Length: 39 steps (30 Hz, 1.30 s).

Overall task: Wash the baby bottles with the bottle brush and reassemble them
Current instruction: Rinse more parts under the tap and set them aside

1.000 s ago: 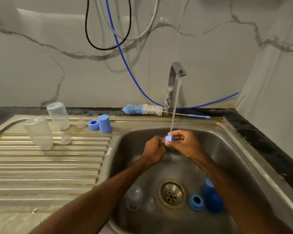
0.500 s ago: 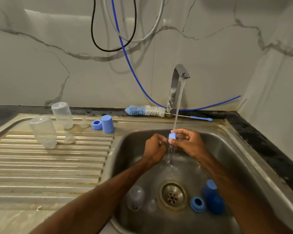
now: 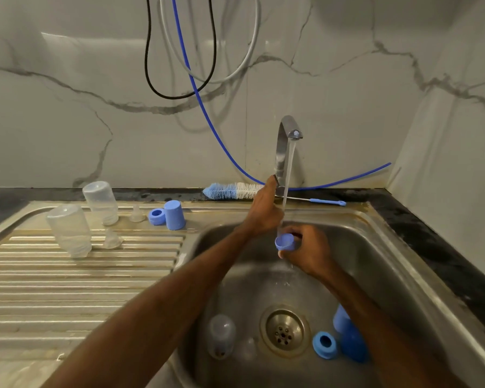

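Note:
My right hand (image 3: 310,252) grips a small blue bottle collar (image 3: 284,242) under the running stream from the faucet (image 3: 284,147). My left hand (image 3: 263,210) has lifted off it and stretches a finger up to the faucet's base, holding nothing. The bottle brush (image 3: 233,191) lies on the ledge behind the sink, right behind that hand. Down in the basin lie a clear bottle (image 3: 221,336), a clear nipple (image 3: 247,348), a blue collar (image 3: 324,345) and a blue cap (image 3: 350,337), partly hidden by my right forearm.
On the ribbed drainboard (image 3: 81,281) stand two upturned clear bottles (image 3: 69,231) (image 3: 101,203), two nipples (image 3: 112,239) (image 3: 137,214), a blue collar (image 3: 156,216) and a blue cap (image 3: 174,219). The drain (image 3: 284,330) is in the basin floor. Hoses hang on the marble wall.
My left hand let go of the blue collar and rose to the faucet base. My right hand kept the collar and sank slightly under the stream.

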Available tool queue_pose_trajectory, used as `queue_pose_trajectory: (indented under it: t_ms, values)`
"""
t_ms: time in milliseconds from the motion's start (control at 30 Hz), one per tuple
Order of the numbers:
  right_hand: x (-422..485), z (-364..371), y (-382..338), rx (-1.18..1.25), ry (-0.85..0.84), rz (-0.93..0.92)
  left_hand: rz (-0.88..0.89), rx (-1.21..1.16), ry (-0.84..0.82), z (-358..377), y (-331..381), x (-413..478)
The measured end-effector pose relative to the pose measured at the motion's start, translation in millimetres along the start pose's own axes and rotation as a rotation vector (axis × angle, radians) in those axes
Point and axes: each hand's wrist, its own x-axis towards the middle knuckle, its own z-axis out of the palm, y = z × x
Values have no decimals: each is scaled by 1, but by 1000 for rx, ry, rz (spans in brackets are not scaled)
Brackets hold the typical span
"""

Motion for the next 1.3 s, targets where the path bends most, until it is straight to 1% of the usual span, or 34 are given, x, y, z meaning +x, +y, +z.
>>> queue_pose_trajectory:
  t_ms: [100,400,533,600,667,733,800,833,867,933,967,1033,1100,1167,1233,1300]
  values:
    - [2,2,2,-25,10,4,19,55,-44,4,-5,2]
    - [0,12,-1,-55,-45,39,116,193,-154,-4,-11,2]
    - [-3,6,-5,36,13,66,118,235,-163,-8,-24,-16]
    - [-4,1,-8,51,1,108,69,274,-177,-10,-31,-32]
    - [-5,-2,-14,47,-12,95,20,306,-170,-18,-38,-48]
    - [-6,-5,-27,64,71,23,8,342,-144,-32,-44,-62]
    - [-8,-7,-42,47,246,-101,-8,363,-112,-48,-48,-75]
    - [-9,-7,-45,31,288,-141,-19,360,-101,-55,-49,-80]
    - [-9,-5,-46,17,246,-133,-35,362,-93,-63,-51,-85]
    - [-12,2,-44,9,47,-18,-70,386,-66,-74,-55,-95]
    - [-13,4,-45,3,12,1,-85,410,-53,-81,-57,-99]
    - [-12,8,-56,6,39,-39,-132,463,-28,-95,-67,-105]
    - [-11,17,-82,17,49,-97,-197,522,-3,-113,-76,-108]
    - [-10,38,-109,11,-24,-152,-253,587,30,-135,-82,-109]
    - [-10,68,-133,-16,-94,-165,-292,639,48,-158,-88,-112]
    - [-6,95,-158,-26,-133,-172,-364,634,51,-185,-93,-114]
